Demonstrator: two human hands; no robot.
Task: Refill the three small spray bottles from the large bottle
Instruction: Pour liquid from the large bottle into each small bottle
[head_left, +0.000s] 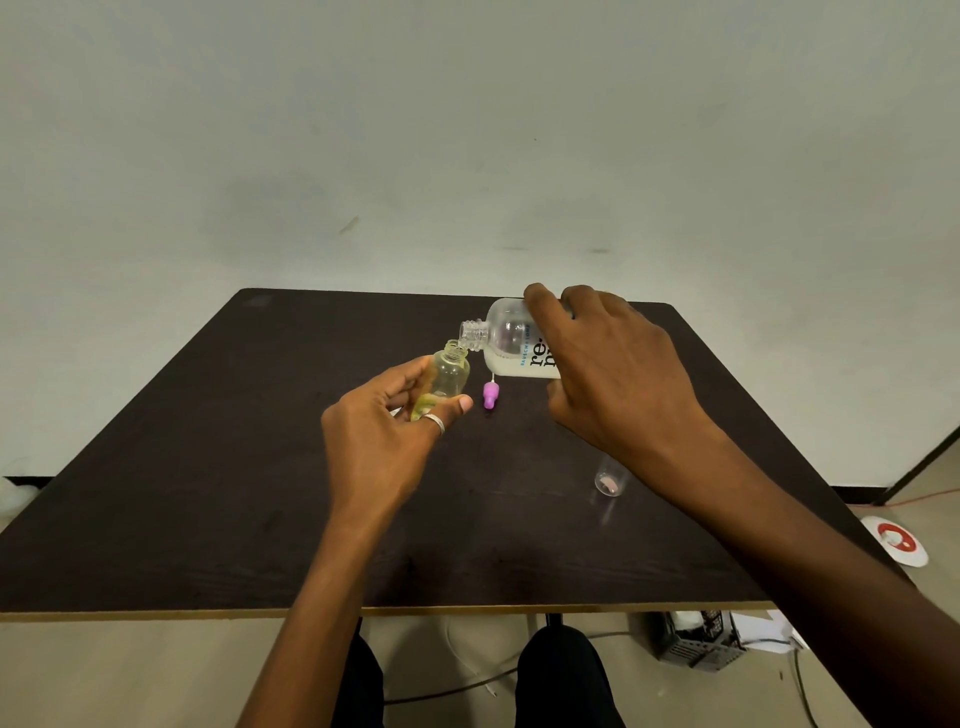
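Observation:
My left hand (384, 436) grips a small clear yellowish spray bottle (445, 376), uncapped and tilted, its open neck up to the right. My right hand (613, 374) holds the large clear bottle (511, 343) with a white label tipped on its side, its open mouth touching or just above the small bottle's neck. A pink spray cap (490, 396) with its dip tube lies on the dark table (208, 467) below the two bottles. Another small clear bottle (608, 480) with a pinkish bottom stands under my right forearm, partly hidden.
The table's front edge runs across below my arms. On the floor to the right lie a white disc with a red mark (896, 540), a black crate (698, 642) and cables. My knees show under the table.

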